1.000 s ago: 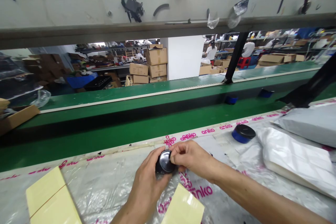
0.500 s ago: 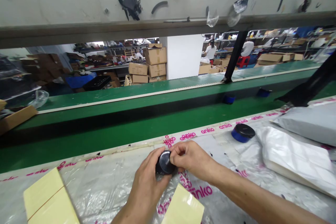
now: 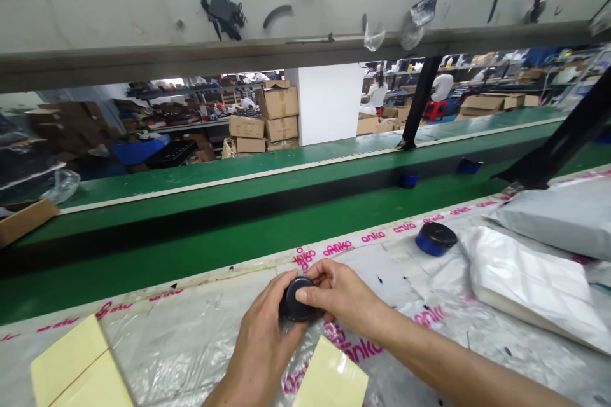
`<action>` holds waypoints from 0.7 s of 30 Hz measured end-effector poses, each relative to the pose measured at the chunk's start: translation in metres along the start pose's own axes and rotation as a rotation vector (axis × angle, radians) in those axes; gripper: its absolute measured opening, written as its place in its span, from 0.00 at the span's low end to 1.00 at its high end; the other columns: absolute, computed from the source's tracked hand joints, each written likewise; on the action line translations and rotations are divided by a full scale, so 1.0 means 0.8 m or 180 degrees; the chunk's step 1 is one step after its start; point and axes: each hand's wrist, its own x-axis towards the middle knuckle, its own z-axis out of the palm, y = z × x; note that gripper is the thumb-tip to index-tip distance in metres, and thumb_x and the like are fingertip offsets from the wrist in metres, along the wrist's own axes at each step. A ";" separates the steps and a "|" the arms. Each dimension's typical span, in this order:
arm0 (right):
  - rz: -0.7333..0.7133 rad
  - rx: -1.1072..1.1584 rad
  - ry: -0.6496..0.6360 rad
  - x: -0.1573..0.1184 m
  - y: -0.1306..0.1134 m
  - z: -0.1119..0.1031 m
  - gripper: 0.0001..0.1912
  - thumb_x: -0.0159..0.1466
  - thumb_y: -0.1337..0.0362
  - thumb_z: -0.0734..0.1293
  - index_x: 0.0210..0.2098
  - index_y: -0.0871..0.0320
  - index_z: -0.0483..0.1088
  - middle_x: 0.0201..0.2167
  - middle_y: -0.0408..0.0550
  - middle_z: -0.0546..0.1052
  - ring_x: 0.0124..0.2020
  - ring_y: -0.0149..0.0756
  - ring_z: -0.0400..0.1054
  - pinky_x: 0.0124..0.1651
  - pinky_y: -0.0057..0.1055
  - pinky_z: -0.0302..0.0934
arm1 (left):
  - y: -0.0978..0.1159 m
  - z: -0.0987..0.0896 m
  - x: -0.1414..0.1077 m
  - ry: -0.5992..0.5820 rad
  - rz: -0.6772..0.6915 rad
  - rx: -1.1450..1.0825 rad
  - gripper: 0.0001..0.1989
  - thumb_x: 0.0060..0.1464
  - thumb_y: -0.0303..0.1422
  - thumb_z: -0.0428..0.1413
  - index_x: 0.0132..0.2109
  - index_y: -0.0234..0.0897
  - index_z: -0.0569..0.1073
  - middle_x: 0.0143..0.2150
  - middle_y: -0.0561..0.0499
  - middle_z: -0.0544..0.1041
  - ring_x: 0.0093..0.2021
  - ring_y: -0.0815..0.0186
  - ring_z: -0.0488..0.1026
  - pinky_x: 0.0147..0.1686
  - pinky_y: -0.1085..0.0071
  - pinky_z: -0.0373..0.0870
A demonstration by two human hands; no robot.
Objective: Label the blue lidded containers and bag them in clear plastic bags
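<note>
Round black piece held between two hands

In the lower middle of the frame, we saw the round black piece (image 3: 294, 306) just above the plastic sheet (image 3: 191, 331), or perhaps resting on it; we could not tell which. The left hand (image 3: 262, 331) was curled around its left side, with the thumb at the near edge. The right hand (image 3: 341, 296) gripped its right side, and its thumb lay on the top face. So both hands were closed on the piece, although its underside was hidden from us.

In our judgement, the smooth face could let the right thumb slip if it pressed off-centre, and then the piece could tilt out of the left hand. If it dropped and rolled, it might reach the green belt (image 3: 214, 248) beyond the table edge. The loose sheet could also wrinkle under a sliding wrist, and the yellow pad (image 3: 334, 378), near the hands at the bottom, might be knocked by the left one.
</note>
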 end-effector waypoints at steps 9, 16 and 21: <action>0.0183 -0.0007 0.0094 0.006 0.006 -0.005 0.24 0.57 0.42 0.71 0.30 0.58 0.67 0.23 0.41 0.70 0.21 0.30 0.65 0.20 0.24 0.62 | 0.005 -0.007 0.003 -0.0076 -0.0097 -0.0278 0.26 0.54 0.30 0.60 0.60 0.47 0.68 0.57 0.49 0.77 0.55 0.54 0.75 0.54 0.58 0.72; 0.0049 -0.0127 0.0064 0.007 0.000 -0.002 0.19 0.60 0.48 0.71 0.31 0.58 0.69 0.22 0.39 0.68 0.19 0.30 0.63 0.18 0.24 0.60 | 0.004 -0.006 0.008 -0.0112 -0.0277 -0.0215 0.26 0.54 0.34 0.60 0.60 0.47 0.68 0.58 0.49 0.77 0.57 0.53 0.74 0.56 0.56 0.71; -0.0427 -0.0524 0.0102 -0.008 -0.007 -0.001 0.14 0.60 0.54 0.73 0.39 0.56 0.75 0.30 0.43 0.75 0.33 0.35 0.71 0.31 0.25 0.63 | 0.003 -0.007 0.008 -0.0055 -0.0223 -0.0108 0.25 0.54 0.39 0.59 0.60 0.48 0.69 0.57 0.51 0.78 0.56 0.53 0.75 0.55 0.58 0.72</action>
